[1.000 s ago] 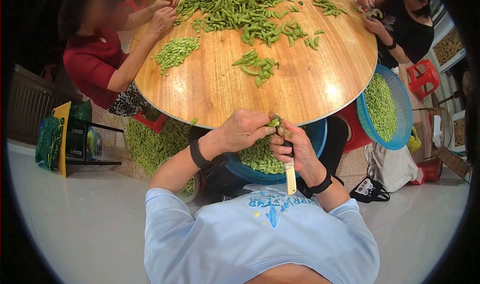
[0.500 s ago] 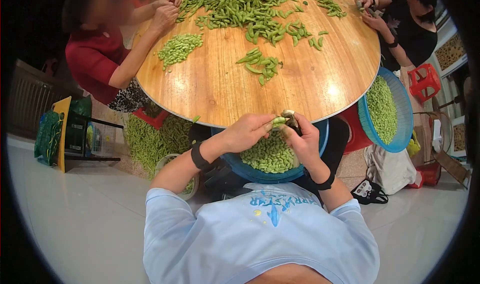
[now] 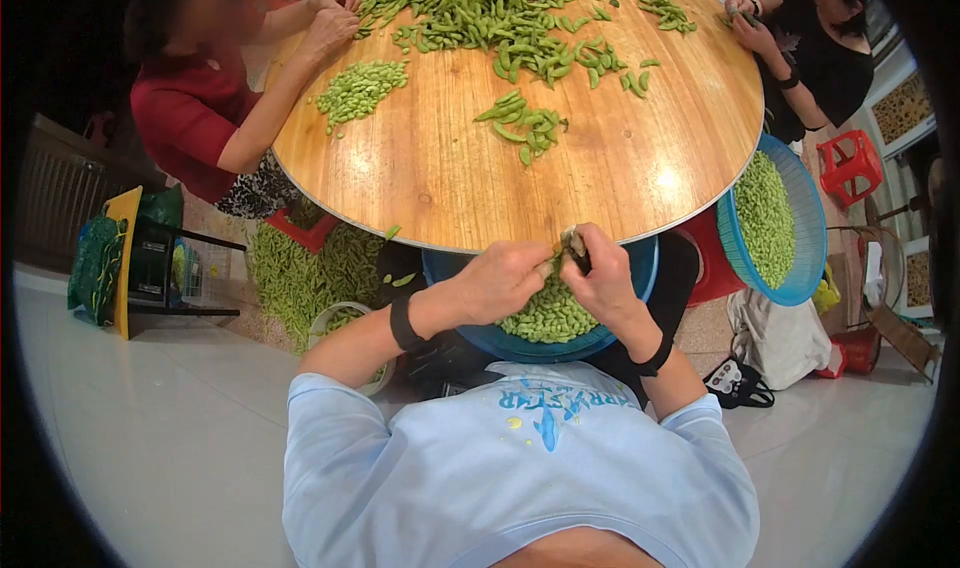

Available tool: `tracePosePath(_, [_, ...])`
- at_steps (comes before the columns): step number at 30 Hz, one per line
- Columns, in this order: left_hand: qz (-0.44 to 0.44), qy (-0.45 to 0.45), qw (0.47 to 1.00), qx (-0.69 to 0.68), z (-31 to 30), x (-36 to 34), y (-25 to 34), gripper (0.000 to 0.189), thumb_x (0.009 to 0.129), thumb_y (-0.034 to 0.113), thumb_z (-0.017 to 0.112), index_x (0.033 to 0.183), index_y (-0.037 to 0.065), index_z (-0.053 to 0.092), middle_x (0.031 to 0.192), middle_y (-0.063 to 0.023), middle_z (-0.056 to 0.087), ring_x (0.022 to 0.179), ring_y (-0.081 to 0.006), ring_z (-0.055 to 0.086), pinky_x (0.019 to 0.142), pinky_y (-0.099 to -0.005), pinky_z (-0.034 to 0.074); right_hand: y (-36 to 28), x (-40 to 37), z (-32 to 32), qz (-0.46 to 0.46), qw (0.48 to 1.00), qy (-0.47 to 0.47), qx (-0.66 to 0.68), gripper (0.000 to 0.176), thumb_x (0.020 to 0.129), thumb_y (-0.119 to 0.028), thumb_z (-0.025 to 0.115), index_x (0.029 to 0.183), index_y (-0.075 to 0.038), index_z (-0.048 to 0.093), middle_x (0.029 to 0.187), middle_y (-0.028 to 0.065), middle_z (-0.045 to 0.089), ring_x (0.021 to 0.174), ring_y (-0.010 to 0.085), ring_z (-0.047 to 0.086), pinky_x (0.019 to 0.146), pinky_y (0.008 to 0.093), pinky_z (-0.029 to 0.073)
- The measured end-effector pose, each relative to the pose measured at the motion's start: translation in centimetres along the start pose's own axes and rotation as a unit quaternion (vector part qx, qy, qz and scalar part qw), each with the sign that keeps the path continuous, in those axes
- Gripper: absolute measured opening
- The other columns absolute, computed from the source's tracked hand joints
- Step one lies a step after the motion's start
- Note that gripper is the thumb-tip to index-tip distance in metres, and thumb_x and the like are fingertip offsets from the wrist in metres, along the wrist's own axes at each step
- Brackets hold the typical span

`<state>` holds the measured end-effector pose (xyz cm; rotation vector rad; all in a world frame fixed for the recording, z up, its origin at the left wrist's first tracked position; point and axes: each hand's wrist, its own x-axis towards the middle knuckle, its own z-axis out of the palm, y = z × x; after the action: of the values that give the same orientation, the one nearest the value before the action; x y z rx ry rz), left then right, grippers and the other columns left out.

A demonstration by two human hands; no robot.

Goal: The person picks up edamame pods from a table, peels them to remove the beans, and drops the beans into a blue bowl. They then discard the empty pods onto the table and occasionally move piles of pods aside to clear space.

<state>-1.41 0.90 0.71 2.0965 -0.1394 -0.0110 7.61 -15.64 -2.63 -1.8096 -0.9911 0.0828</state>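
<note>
My left hand (image 3: 502,280) is closed above a blue basin (image 3: 470,336), its fingertips pinched around something mostly hidden, of which a bit of green shows. Touching or nearly touching it, my right hand (image 3: 604,271) has its fingers closed too; dark and pale material shows at the fingertips, too small to name. Under both hands the basin holds many shelled green beans (image 3: 552,313). Beyond them, on the round wooden table (image 3: 420,183), lie a small group of green pods (image 3: 527,126), a large heap of pods (image 3: 480,3) and a pile of shelled beans (image 3: 362,92).
A person in red (image 3: 185,118) works at the table's left, another in black (image 3: 825,58) at its right. A blue basket of beans (image 3: 808,218) stands right of the table. Pods (image 3: 300,278) cover floor at the left, near a white bucket (image 3: 325,320). Red stool (image 3: 850,166) farther right.
My hands have drawn closer together, and the green pod between them is now mostly hidden. More pods show beside my left forearm. The person in black has shifted their hands slightly.
</note>
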Motion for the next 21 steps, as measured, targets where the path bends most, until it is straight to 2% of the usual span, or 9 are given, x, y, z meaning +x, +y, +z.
tracePosePath(3, [0.044,0.024,0.996,0.069,1.0,-0.1,-0.6,0.014,0.087,0.009,0.049,0.088,-0.004,0.055,0.075,-0.0212,0.055,0.071,-0.0370,0.058,0.063,-0.0416,0.046,0.1,-0.1,0.2,-0.032,0.999,0.004,-0.037,0.024,0.073,0.003,0.060,0.096,0.002,0.052,0.076,0.0172,0.052,0.064,0.0334,0.056,0.056,0.0376,0.045])
tracePosePath(5, [0.022,0.083,0.996,0.021,1.3,0.2,-0.5,0.012,0.082,0.008,0.049,0.083,-0.004,0.053,0.074,-0.0229,0.053,0.071,-0.0413,0.055,0.062,-0.0446,0.044,-0.2,0.1,0.0,-0.033,0.999,-0.002,-0.035,0.025,0.072,0.005,0.059,0.096,0.003,0.052,0.077,0.0180,0.051,0.066,0.0353,0.055,0.057,0.0382,0.045])
tracePosePath(8, [0.035,0.107,0.992,0.065,1.8,0.1,-0.1,0.007,0.075,0.003,0.049,0.076,-0.004,0.051,0.072,-0.0236,0.052,0.072,-0.0432,0.055,0.065,-0.0487,0.044,-1.6,-0.6,-0.4,-0.023,0.999,-0.019,0.016,0.028,0.069,0.007,0.059,0.096,0.003,0.051,0.078,0.0183,0.051,0.066,0.0370,0.055,0.057,0.0394,0.045])
tracePosePath(10, [0.025,0.108,0.992,0.066,2.5,-0.1,0.1,0.007,0.074,0.003,0.049,0.076,-0.004,0.051,0.072,-0.0234,0.051,0.073,-0.0434,0.054,0.065,-0.0486,0.044,-2.0,-0.8,-0.4,-0.088,0.996,-0.002,-0.029,0.030,0.066,0.009,0.059,0.094,0.003,0.051,0.077,0.0179,0.049,0.064,0.0357,0.054,0.056,0.0397,0.045])
tracePosePath(13, [0.025,0.111,0.991,0.066,3.0,0.1,0.1,0.008,0.072,0.000,0.049,0.077,-0.005,0.051,0.072,-0.0242,0.053,0.072,-0.0442,0.055,0.065,-0.0488,0.044,-3.0,-0.9,-0.7,-0.101,0.994,0.009,-0.032,0.025,0.068,0.011,0.059,0.090,0.001,0.053,0.072,0.0141,0.047,0.060,0.0287,0.051,0.053,0.0346,0.042])
tracePosePath(16, [0.016,0.097,0.994,0.045,3.1,0.3,-0.3,0.009,0.071,-0.001,0.049,0.077,-0.007,0.052,0.071,-0.0254,0.056,0.072,-0.0448,0.057,0.064,-0.0496,0.044,-2.7,-1.2,-1.4,-0.091,0.995,-0.016,-0.046,0.026,0.066,0.010,0.060,0.090,0.002,0.052,0.074,0.0155,0.048,0.062,0.0317,0.053,0.054,0.0368,0.043])
tracePosePath(18, [0.017,0.036,0.999,0.036,2.8,0.1,-0.2,0.018,0.071,-0.003,0.050,0.087,-0.007,0.055,0.070,-0.0256,0.058,0.072,-0.0451,0.059,0.064,-0.0493,0.046,-2.2,-1.3,-2.2,-0.087,0.994,-0.034,-0.052,0.026,0.067,0.009,0.060,0.091,0.002,0.052,0.075,0.0167,0.050,0.063,0.0338,0.054,0.054,0.0390,0.044])
tracePosePath(20, [-0.005,0.011,0.998,0.063,2.5,-1.0,-0.1,0.022,0.073,-0.002,0.051,0.094,-0.006,0.055,0.074,-0.0249,0.059,0.075,-0.0441,0.059,0.065,-0.0484,0.046,-1.5,-1.7,-3.2,0.011,0.998,-0.025,-0.048,0.020,0.070,0.007,0.060,0.089,0.002,0.054,0.072,0.0164,0.052,0.061,0.0306,0.055,0.055,0.0362,0.045])
tracePosePath(21, [-0.025,-0.013,0.996,0.089,2.5,-1.4,0.0,0.026,0.074,-0.002,0.052,0.100,-0.005,0.055,0.077,-0.0243,0.060,0.078,-0.0431,0.060,0.067,-0.0475,0.047,-1.5,-1.8,-3.4,0.010,0.998,-0.026,-0.048,0.020,0.070,0.007,0.060,0.089,0.002,0.054,0.072,0.0164,0.052,0.061,0.0306,0.055,0.055,0.0362,0.045])
